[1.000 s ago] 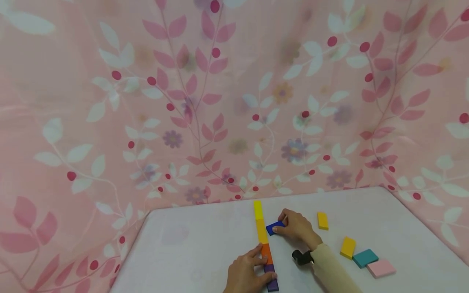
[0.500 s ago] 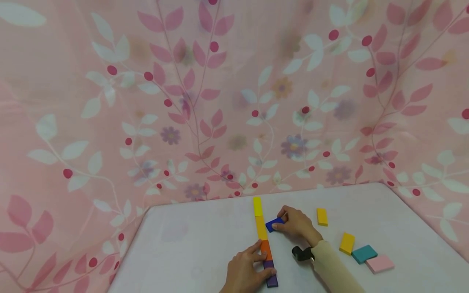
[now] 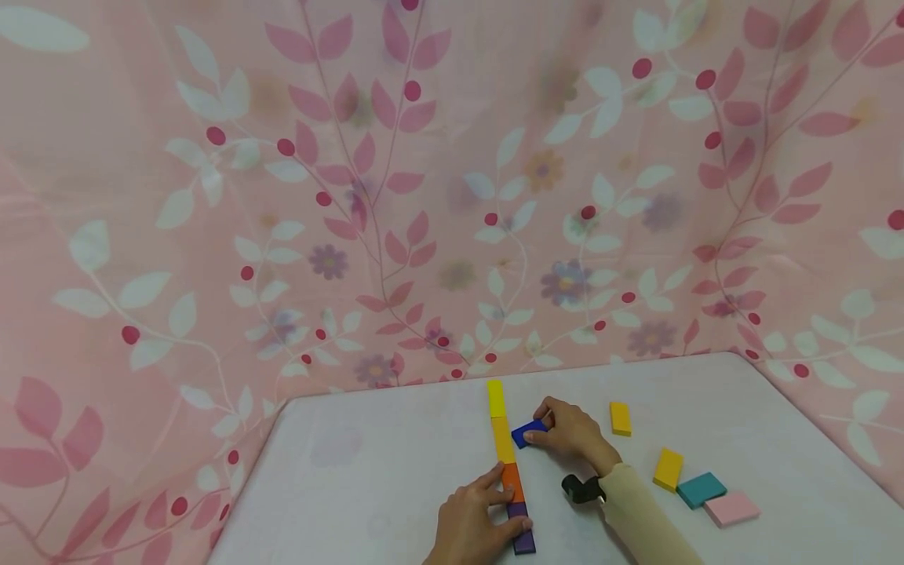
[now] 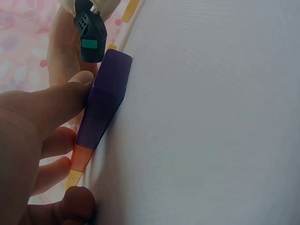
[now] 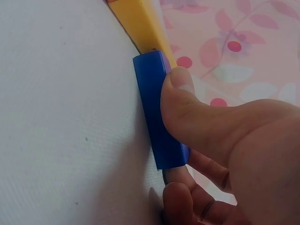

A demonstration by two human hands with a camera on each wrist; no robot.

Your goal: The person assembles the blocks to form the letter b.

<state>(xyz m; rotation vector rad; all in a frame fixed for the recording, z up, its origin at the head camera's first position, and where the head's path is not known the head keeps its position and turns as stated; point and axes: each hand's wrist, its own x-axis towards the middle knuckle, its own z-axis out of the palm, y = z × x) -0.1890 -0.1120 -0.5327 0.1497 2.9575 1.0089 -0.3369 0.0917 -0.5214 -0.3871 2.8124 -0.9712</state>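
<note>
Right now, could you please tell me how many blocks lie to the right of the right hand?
4: a yellow block farthest back, another yellow block nearer, then a teal block and a pink block beside it. The sleeve could hide more.

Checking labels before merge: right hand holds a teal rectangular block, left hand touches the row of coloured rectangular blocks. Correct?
Colour's wrong: the right hand holds a blue rectangular block, as the head view shows. The left hand does touch the row.

A black wrist device [image 3: 582,490] marked with green adjoins the beige right sleeve [image 3: 644,510].
</note>
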